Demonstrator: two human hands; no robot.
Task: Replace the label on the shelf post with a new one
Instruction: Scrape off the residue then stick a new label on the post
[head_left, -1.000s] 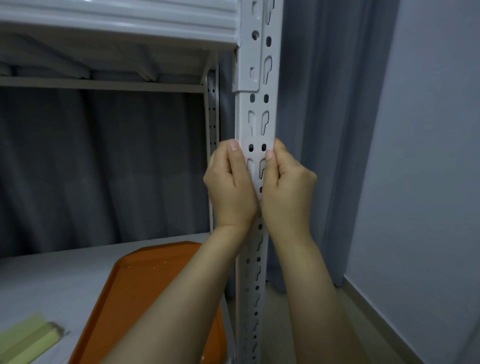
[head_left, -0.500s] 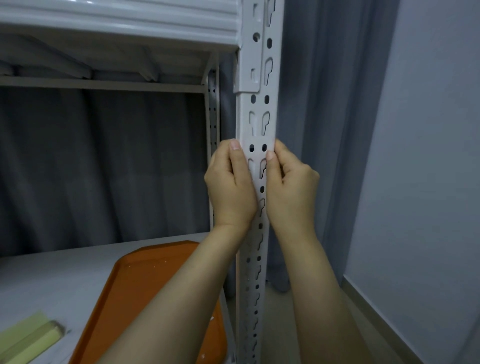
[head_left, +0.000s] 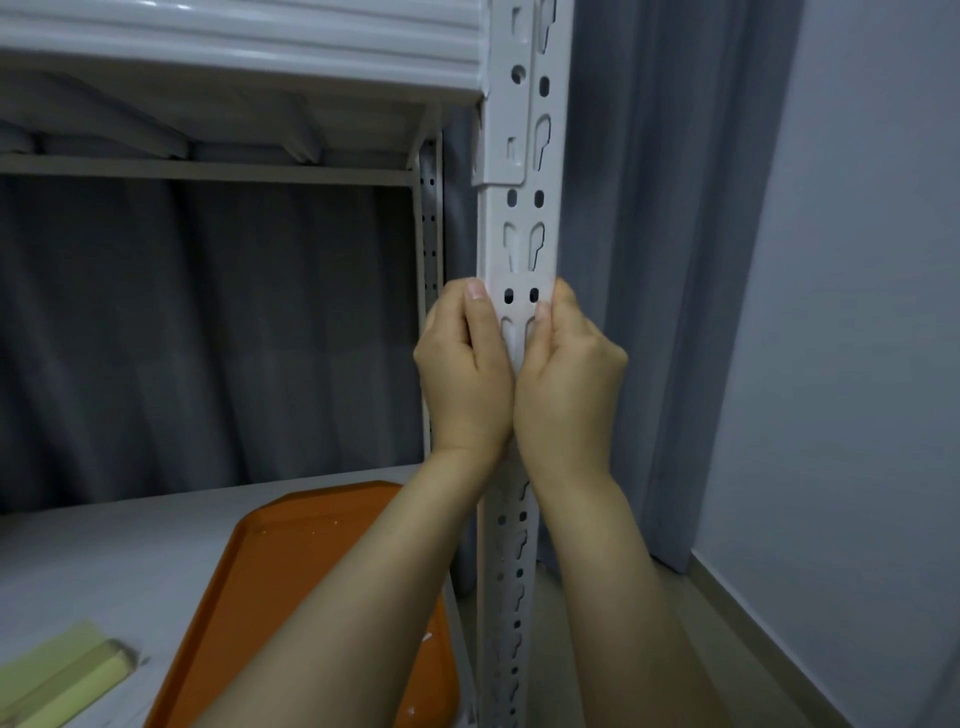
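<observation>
The white slotted shelf post (head_left: 522, 218) rises through the middle of the view. Both my hands hold it at the same height, one on each side. My left hand (head_left: 465, 379) has its thumb lying straight up along the post's left front edge, fingers curled behind. My right hand (head_left: 569, 384) presses its thumb on the right front edge, fingers curled round the side. Between the thumbs the post face (head_left: 519, 312) looks slightly paler. I cannot tell a label apart from the paint there.
An orange tray (head_left: 311, 571) lies on the lower shelf board (head_left: 104, 551), with pale yellow-green strips (head_left: 62, 675) at the bottom left. The upper shelf (head_left: 234, 47) spans overhead. A grey curtain (head_left: 649, 260) hangs behind, and the wall (head_left: 857, 312) is to the right.
</observation>
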